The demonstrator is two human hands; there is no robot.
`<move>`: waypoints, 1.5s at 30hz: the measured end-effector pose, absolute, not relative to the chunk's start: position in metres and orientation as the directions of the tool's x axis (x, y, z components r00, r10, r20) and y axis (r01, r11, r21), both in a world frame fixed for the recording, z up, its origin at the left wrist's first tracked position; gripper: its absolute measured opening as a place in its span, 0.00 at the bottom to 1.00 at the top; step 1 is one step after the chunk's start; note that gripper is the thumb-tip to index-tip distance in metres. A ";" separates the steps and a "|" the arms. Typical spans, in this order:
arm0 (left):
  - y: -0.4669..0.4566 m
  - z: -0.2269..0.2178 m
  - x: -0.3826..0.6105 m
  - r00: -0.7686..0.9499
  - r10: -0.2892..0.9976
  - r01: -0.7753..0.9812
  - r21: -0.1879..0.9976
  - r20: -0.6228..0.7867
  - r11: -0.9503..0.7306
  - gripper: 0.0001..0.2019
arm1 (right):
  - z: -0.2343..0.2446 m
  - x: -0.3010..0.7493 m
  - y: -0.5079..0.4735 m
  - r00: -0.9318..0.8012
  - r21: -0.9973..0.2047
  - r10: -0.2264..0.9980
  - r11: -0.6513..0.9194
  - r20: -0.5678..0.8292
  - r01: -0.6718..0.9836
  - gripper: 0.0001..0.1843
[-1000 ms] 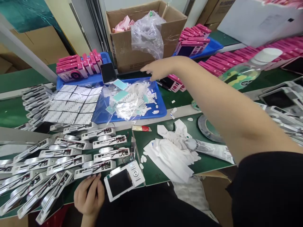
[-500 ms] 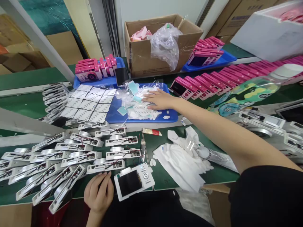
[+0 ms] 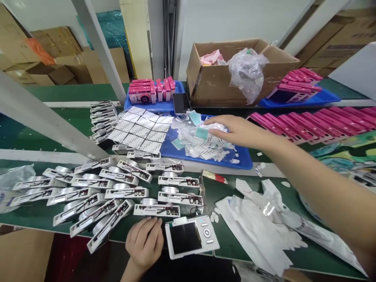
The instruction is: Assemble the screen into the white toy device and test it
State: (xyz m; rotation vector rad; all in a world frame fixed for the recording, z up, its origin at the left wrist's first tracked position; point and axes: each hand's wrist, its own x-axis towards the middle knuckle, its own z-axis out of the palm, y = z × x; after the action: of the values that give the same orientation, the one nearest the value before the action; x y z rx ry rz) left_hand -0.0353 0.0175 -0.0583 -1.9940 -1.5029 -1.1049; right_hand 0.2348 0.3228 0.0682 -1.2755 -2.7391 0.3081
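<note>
R hand (image 3: 237, 131) half-open on adhesive pads (image 3: 202, 141) in blue tray (image 3: 239, 163), grip unclear; L hand (image 3: 143, 244) loosely curled, empty, by white camera housing (image 3: 207, 233); prob. fetching pad, next pick one out.

On the surface (image 3: 58, 93), a cardboard box (image 3: 211, 82) stands at the back with a plastic bag (image 3: 248, 72) in it. Before it lies a tray (image 3: 235, 163) of film scraps (image 3: 205, 145), label sheets (image 3: 138, 129) to its left. Camera housings (image 3: 100, 192) fill the front left; a screened camera (image 3: 190, 237) lies right of them, crumpled wrapping (image 3: 249, 223) further right.
</note>
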 end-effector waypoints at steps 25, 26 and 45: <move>0.167 0.078 -0.105 0.055 0.975 0.912 0.387 0.216 -0.137 0.14 | 0.038 0.090 0.281 -0.614 -0.012 0.684 0.672 0.393 0.741 0.14; 0.179 0.076 -0.100 0.044 0.981 0.917 0.382 0.191 -0.116 0.16 | 0.038 0.089 0.282 -0.602 -0.009 0.681 0.665 0.417 0.747 0.15; 0.222 0.062 -0.109 -0.053 0.988 0.761 0.635 -0.148 0.136 0.20 | 0.001 0.090 0.273 -0.726 0.039 0.556 0.782 0.405 0.622 0.19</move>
State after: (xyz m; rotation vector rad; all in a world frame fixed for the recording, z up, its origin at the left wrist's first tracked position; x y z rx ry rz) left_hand -0.1091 0.2224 0.0621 -2.4304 -2.7067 -0.7729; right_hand 0.0895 0.2730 0.0010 -0.8953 -2.6006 -0.2424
